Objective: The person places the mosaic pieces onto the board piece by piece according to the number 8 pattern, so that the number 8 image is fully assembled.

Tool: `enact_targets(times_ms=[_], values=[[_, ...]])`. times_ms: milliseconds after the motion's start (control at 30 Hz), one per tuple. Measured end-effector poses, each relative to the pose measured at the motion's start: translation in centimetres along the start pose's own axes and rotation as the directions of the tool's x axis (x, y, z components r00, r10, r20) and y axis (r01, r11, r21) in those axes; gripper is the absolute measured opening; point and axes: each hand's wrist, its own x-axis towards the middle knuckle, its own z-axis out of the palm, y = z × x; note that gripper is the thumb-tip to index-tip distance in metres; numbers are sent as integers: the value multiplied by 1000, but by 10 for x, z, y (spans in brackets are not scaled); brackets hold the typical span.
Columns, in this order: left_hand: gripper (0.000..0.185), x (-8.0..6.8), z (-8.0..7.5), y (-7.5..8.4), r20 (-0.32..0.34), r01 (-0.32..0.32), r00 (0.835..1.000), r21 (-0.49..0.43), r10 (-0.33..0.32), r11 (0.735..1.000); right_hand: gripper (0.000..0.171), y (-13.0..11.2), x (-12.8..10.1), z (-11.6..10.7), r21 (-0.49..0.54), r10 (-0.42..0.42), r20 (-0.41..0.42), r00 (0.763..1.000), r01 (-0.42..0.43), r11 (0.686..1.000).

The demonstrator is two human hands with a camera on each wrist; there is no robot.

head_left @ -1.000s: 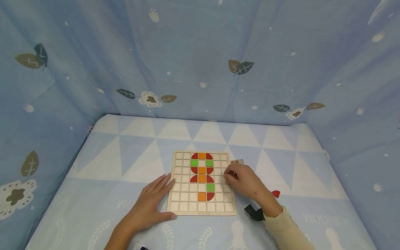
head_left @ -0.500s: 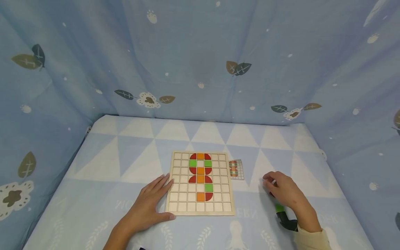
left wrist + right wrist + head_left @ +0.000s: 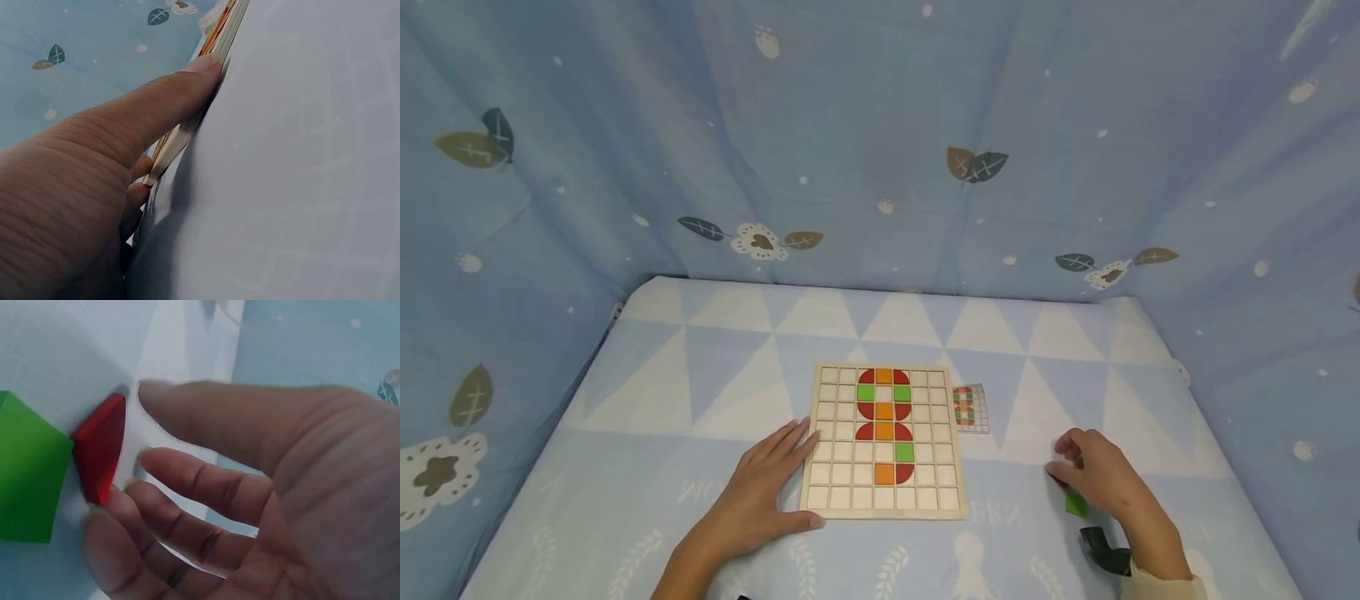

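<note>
Blue patterned cloth, flat red piece at right hand fingertips.

A small pattern card (printed with a coloured grid) lies on the triangle-print surface; blue curtains with leaves hang behind.

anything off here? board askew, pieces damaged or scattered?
Nothing stands out. The wooden grid board lies flat and square, coloured tiles seated in its cells. The left hand rests on its corner; the right hand reaches the loose red piece beside a green square piece.
</note>
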Motion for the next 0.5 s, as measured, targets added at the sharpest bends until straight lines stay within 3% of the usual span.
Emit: enact_targets(times_ms=[300, 500], values=[[110, 0, 0, 1, 8, 8, 1000, 4, -8, 1000, 20, -4, -9, 0, 49, 9, 79, 997, -13, 999], [109, 0, 1, -1, 5, 3, 1000, 16, -3, 1000, 17, -8, -9, 4, 50, 63, 66, 996, -67, 997]])
